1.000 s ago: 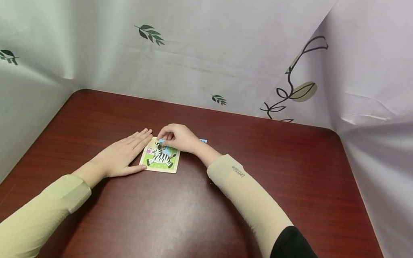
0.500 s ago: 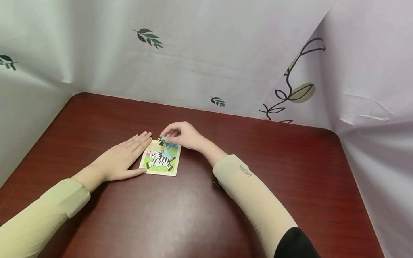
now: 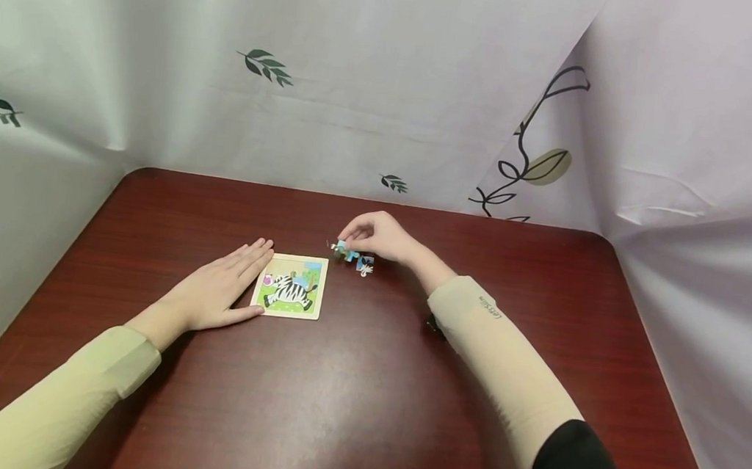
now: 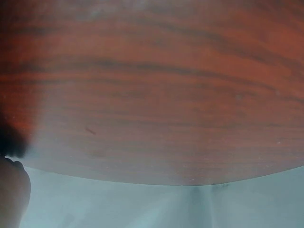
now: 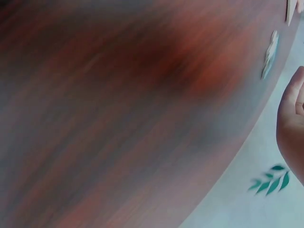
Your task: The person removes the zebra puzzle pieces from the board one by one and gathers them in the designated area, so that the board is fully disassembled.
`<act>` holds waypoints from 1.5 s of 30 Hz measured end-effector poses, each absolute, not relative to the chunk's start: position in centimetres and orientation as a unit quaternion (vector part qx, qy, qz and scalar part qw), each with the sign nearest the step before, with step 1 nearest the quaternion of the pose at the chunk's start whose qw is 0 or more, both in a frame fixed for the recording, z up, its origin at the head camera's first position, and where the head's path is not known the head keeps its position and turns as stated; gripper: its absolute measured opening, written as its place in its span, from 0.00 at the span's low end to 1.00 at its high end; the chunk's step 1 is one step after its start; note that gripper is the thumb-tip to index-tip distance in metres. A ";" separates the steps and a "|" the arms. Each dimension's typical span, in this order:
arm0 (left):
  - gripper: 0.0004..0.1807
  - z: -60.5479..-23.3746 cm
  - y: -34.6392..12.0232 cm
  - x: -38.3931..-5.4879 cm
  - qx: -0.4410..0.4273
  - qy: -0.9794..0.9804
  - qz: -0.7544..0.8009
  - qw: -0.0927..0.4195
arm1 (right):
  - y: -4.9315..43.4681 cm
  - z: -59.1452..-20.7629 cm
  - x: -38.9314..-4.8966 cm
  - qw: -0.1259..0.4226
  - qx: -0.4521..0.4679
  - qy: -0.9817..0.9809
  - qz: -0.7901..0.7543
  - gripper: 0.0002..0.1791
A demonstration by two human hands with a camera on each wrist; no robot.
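A small square zebra jigsaw puzzle [image 3: 288,294] in a pale wooden frame lies on the table. Its upper left part shows bare tan backing. My left hand [image 3: 222,289] lies flat along the frame's left side, with the fingertips at the upper corner and the thumb at the lower one. Up and to the right of the frame, my right hand [image 3: 382,236] pinches a blue and green jigsaw piece [image 3: 342,246] between thumb and fingers. Just under the right hand lies another piece, blue with black and white [image 3: 365,266]. Part of the right hand [image 5: 292,123] shows at the right wrist view's edge.
The dark red wooden table [image 3: 309,406] has a far edge close behind the hands. White curtains [image 3: 332,113] with leaf prints hang around its back and sides. A small dark thing [image 3: 434,325] shows beside the right sleeve.
My right hand has moved from the puzzle's top edge to the right, with the piece in its fingers. Loose pieces once behind the hand now show. The left hand stays on the frame.
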State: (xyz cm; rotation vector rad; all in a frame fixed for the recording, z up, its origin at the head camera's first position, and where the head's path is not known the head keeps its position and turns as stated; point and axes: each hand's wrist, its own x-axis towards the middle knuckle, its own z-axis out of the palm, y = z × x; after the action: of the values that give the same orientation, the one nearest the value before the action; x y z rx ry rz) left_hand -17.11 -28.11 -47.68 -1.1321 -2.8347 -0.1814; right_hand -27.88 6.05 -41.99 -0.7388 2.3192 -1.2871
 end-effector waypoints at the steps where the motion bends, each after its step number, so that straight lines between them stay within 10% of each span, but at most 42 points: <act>1: 0.53 -47.7 -28.1 -17.1 -0.370 -0.926 -0.059 0.042 | 6.6 -42.0 -27.9 0.193 -0.259 0.828 -0.458 0.08; 23: 0.54 -47.6 -28.4 -17.4 -0.373 -0.925 -0.056 0.045 | 14.2 -42.6 -28.1 0.237 -0.214 0.849 -0.421 0.07; 45: 0.54 -47.7 -28.2 -17.2 -0.367 -0.927 -0.059 0.038 | 14.4 -43.9 -27.2 0.169 -0.236 0.886 -0.363 0.04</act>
State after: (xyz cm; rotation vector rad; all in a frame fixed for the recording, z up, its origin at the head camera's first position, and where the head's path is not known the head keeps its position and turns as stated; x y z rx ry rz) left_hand -17.17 -28.19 -47.71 -1.1271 -2.8453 -0.1804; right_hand -27.19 14.39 -43.86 -0.6703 2.5187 -1.0311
